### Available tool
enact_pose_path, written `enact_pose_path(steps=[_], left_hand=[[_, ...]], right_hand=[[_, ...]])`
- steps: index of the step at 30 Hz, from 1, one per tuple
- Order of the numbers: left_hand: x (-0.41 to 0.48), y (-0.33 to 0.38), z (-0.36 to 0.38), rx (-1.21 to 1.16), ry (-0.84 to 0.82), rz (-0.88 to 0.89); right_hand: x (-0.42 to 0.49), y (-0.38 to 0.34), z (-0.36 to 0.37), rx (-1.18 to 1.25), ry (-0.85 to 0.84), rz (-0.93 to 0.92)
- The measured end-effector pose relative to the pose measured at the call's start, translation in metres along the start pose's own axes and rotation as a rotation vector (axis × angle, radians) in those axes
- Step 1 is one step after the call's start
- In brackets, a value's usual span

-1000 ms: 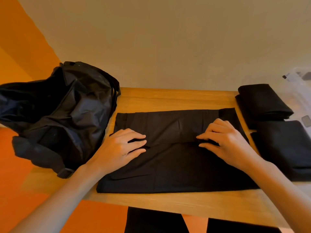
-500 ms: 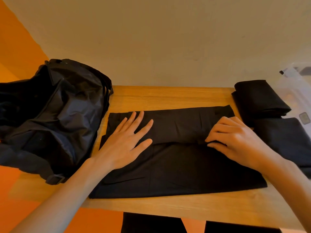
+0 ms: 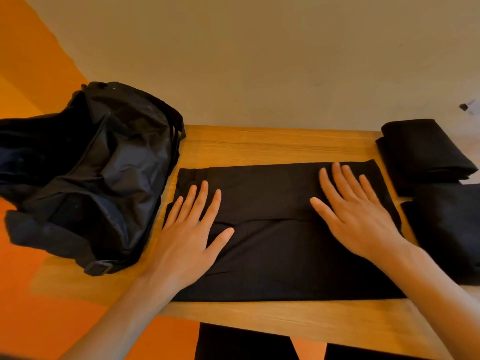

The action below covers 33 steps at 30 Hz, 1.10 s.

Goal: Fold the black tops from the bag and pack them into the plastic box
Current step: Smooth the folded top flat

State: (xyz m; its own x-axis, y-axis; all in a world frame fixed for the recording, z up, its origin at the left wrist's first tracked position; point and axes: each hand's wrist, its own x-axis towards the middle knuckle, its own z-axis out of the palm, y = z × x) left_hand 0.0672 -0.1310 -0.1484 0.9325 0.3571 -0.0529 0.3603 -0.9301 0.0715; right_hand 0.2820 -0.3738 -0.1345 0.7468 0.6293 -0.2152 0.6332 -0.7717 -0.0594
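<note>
Two flat hands, left hand [image 3: 187, 242] and right hand [image 3: 355, 219], fingers straight and spread, press the black top [image 3: 272, 258], which lies beneath both palms on the counter [image 3: 259, 144]. Sweep each hand outward along the folded edge, flattening creases before the next fold.

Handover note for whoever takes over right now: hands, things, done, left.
Left hand: open, flat on the black top.
Right hand: open, flat on its folded-over far part.
The top lies on the table, far edge folded towards the person. Bag at left. Folded tops at right, past the table edge. Only a sliver of the box shows, so I cannot tell if they are inside.
Done: first fold.
Left: finish folding, pack, check bag for more.
</note>
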Motion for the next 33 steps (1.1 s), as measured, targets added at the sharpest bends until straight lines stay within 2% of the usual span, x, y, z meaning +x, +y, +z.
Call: enact_pose_path(steps=[3, 8, 11, 18, 22, 28, 31, 33], left_hand=[[-0.025, 0.006, 0.0, -0.014, 0.018, -0.099], [-0.052, 0.02, 0.007, 0.014, -0.018, -0.162], [-0.061, 0.018, 0.005, 0.001, -0.018, -0.195], [-0.097, 0.016, 0.006, -0.007, -0.011, -0.208], [-0.1, 0.015, 0.005, -0.006, -0.027, -0.173], [-0.103, 0.012, 0.005, -0.015, -0.037, -0.146], [-0.105, 0.013, 0.006, -0.024, -0.018, -0.161], [-0.105, 0.013, 0.007, -0.03, -0.012, -0.165]], right_hand=[[-0.005, -0.027, -0.01, 0.041, 0.106, -0.014], [0.024, -0.127, -0.015, 0.12, 0.117, -0.366], [0.052, -0.162, -0.005, 0.036, 0.091, -0.464], [0.078, -0.169, 0.0, -0.022, 0.058, -0.431], [0.077, -0.195, 0.004, -0.05, 0.104, -0.546], [0.092, -0.198, 0.004, -0.065, 0.099, -0.495], [0.072, -0.203, 0.003, -0.069, 0.214, -0.489], [0.053, -0.207, 0.011, -0.027, 0.2, -0.476]])
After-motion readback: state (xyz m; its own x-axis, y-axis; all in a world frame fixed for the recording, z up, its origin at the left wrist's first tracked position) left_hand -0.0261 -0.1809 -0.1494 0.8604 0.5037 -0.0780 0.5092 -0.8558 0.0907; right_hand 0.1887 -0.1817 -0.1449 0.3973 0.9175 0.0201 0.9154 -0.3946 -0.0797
